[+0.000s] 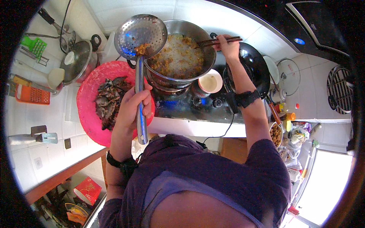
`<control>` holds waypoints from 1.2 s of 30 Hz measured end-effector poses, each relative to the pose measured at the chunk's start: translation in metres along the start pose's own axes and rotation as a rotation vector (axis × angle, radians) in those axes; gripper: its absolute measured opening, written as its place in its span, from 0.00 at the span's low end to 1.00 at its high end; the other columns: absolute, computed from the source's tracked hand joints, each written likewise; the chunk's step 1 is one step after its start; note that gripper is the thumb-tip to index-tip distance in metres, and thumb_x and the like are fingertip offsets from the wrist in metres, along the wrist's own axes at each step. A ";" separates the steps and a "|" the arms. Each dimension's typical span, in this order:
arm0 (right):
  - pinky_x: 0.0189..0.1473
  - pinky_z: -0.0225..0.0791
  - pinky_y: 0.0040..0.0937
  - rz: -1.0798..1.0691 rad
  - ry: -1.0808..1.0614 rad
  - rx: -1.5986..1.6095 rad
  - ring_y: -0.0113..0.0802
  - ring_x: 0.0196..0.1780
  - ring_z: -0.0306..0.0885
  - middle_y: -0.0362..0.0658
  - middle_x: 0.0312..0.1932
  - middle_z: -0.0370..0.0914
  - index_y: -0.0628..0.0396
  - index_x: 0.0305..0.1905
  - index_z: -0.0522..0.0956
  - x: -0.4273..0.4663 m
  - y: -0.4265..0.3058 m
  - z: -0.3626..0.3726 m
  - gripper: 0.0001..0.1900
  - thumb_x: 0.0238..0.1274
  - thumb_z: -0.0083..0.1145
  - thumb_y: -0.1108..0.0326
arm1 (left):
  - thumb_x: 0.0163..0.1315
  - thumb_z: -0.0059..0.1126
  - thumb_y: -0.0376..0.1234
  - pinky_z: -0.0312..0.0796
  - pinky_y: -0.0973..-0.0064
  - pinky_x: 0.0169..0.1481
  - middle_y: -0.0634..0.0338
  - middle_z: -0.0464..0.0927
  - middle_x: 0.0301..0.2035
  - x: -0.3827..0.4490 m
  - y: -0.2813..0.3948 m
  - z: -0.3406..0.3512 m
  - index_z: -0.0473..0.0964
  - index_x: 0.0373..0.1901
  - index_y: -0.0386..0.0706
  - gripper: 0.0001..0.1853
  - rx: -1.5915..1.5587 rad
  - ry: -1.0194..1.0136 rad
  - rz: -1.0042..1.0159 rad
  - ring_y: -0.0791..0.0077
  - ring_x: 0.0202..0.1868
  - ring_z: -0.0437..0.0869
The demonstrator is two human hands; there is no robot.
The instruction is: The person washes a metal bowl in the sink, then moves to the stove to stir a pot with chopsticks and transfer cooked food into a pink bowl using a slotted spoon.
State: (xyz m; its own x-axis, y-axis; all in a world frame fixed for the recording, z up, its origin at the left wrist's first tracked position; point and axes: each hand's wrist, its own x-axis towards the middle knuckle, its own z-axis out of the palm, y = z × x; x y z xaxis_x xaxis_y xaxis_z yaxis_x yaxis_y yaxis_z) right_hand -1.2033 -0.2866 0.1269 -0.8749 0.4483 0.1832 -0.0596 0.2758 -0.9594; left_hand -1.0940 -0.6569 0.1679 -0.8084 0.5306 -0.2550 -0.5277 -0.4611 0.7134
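My left hand (136,104) grips the steel handle of a perforated skimmer (137,30). A few golden-brown fried bits (142,49) cling to the skimmer's bowl near the handle, and the bowl overlaps the pot's left rim in view. Wooden chopsticks (211,42) are held in my right hand (226,47), their tips pointing over the pot's right side. Browned pieces of food float in bubbling oil (178,57) inside the deep steel pot (196,30). Beneath my left forearm is a red plastic basin (88,94) with dark raw pieces, perhaps small fish (107,99).
A white cup (211,81) stands on the black gas stove (176,107) beside the pot. To the right sit a black wok (256,68) and a bowl of browned food (275,134). A lidded pan (77,61) is at left, near hanging graters (33,94). A cable (228,129) dangles before the stove.
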 end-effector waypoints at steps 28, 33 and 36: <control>0.28 0.72 0.25 -0.237 -0.135 -0.287 0.27 0.26 0.77 0.45 0.27 0.79 0.65 0.35 0.77 -0.008 -0.022 -0.015 0.11 0.60 0.53 0.66 | 0.61 0.48 0.31 0.64 0.79 0.17 0.65 0.67 0.21 -0.005 0.001 0.008 0.67 0.44 0.39 0.10 0.034 0.123 -0.025 0.79 0.15 0.69; 0.28 0.70 0.24 -0.371 -0.219 -0.386 0.26 0.26 0.75 0.41 0.26 0.78 0.62 0.37 0.77 -0.009 -0.025 -0.008 0.11 0.62 0.52 0.64 | 0.61 0.48 0.31 0.64 0.80 0.18 0.65 0.67 0.21 -0.007 0.004 0.003 0.66 0.43 0.39 0.10 0.041 0.092 0.012 0.81 0.16 0.69; 0.27 0.69 0.21 -0.153 -0.212 -0.163 0.24 0.26 0.76 0.43 0.28 0.78 0.61 0.38 0.77 -0.018 -0.058 -0.006 0.10 0.63 0.50 0.65 | 0.61 0.48 0.32 0.63 0.81 0.18 0.65 0.67 0.21 -0.012 0.011 0.001 0.67 0.43 0.39 0.10 0.060 0.098 0.034 0.81 0.16 0.69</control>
State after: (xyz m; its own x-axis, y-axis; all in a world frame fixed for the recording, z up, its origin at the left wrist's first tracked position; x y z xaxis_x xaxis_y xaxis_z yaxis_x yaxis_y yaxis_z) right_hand -1.1813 -0.3049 0.1804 -0.9437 0.2081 0.2571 -0.1351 0.4669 -0.8739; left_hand -1.0903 -0.6676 0.1793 -0.8488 0.4417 -0.2905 -0.4853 -0.4331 0.7595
